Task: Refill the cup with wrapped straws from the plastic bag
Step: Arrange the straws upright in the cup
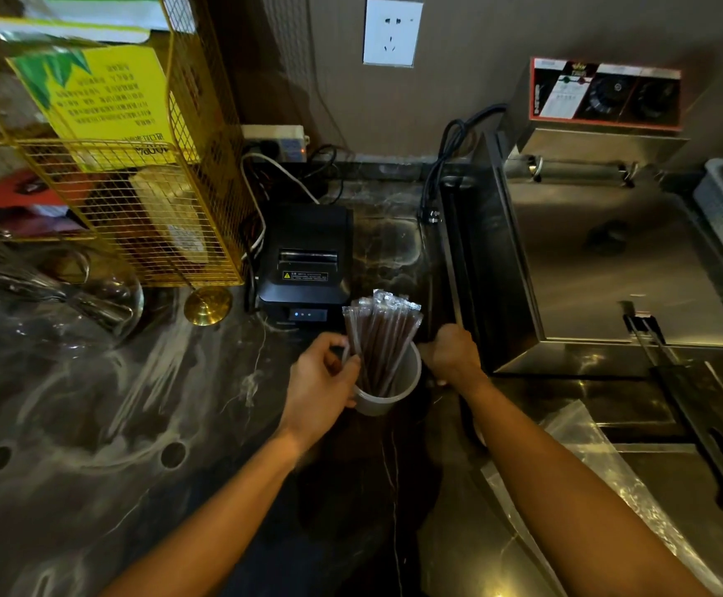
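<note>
A translucent white cup (398,392) stands on the dark marble counter in the middle of the view. A bunch of dark straws in clear wrappers (383,327) stands upright in it, fanning out above the rim. My left hand (323,377) grips the cup's left side, with its fingers against the straws at the rim. My right hand (454,353) is closed against the cup's right side. The clear plastic bag (587,450) lies flat on the counter to the right, under my right forearm.
A black receipt printer (305,260) sits just behind the cup. A steel fryer (600,252) with a black handle fills the right side. A yellow wire rack (135,174) and a glass bowl (62,303) stand at the left. Cables run along the back wall.
</note>
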`<control>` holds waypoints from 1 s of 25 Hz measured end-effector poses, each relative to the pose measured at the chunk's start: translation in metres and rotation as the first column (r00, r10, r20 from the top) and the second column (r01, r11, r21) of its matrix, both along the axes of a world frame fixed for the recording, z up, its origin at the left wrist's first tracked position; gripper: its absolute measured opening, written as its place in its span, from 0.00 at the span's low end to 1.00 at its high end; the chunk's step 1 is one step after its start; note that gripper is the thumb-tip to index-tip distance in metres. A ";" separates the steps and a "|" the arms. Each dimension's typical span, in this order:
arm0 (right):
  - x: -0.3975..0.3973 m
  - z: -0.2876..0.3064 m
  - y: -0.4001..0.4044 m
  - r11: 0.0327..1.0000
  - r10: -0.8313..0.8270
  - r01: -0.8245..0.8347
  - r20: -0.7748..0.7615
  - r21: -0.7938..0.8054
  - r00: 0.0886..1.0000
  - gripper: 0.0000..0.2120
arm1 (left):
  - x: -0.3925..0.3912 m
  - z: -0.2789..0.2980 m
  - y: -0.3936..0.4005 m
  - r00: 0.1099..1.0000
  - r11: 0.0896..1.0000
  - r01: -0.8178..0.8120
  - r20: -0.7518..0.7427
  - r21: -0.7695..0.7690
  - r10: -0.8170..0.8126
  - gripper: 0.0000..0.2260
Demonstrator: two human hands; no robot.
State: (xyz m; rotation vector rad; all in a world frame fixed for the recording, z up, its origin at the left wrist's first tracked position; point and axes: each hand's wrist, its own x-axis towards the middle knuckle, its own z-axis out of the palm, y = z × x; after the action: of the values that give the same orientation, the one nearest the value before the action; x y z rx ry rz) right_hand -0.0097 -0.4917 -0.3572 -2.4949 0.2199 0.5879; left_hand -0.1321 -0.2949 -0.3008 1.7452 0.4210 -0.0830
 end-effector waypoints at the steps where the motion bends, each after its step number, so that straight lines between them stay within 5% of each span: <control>1: -0.004 0.009 -0.005 0.996 -0.040 0.038 0.022 0.083 0.999 0.11 | 0.000 0.001 -0.001 1.000 1.000 0.004 0.000 -0.008 -0.004 0.08; 5: -0.024 0.059 -0.019 0.858 -0.276 0.216 0.065 0.466 0.959 0.02 | -0.001 0.002 -0.007 0.999 0.999 0.032 -0.001 -0.022 -0.032 0.09; 9: -0.049 0.107 -0.028 0.671 -0.331 0.126 0.143 0.731 0.933 0.10 | -0.001 0.002 -0.012 0.998 0.998 0.054 -0.011 0.007 -0.054 0.11; 14: -0.083 0.128 -0.012 0.718 -0.115 -0.029 0.159 0.696 0.981 0.04 | -0.002 0.015 -0.003 0.997 0.996 0.013 -0.082 0.093 -0.006 0.20; 17: -0.092 0.128 -0.002 0.763 0.003 -0.107 0.162 0.637 0.987 0.03 | -0.002 0.041 -0.001 0.977 0.976 -0.154 0.171 0.155 0.127 0.16; 20: -0.095 0.130 0.006 0.777 0.074 -0.165 0.172 0.608 0.982 0.02 | 0.008 0.069 -0.003 0.927 0.989 -0.039 0.374 0.141 -0.017 0.12; 25: -0.092 0.132 0.013 0.782 0.171 -0.236 0.166 0.576 0.971 0.02 | 0.035 0.098 -0.008 0.899 0.989 0.124 0.413 0.085 -0.148 0.12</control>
State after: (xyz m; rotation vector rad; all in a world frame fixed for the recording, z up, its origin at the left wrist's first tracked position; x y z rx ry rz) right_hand -0.1020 -0.4789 -0.2248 -1.9299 -0.2528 0.5099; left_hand -0.0966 -0.3030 -0.2029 1.7876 -0.0155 0.2051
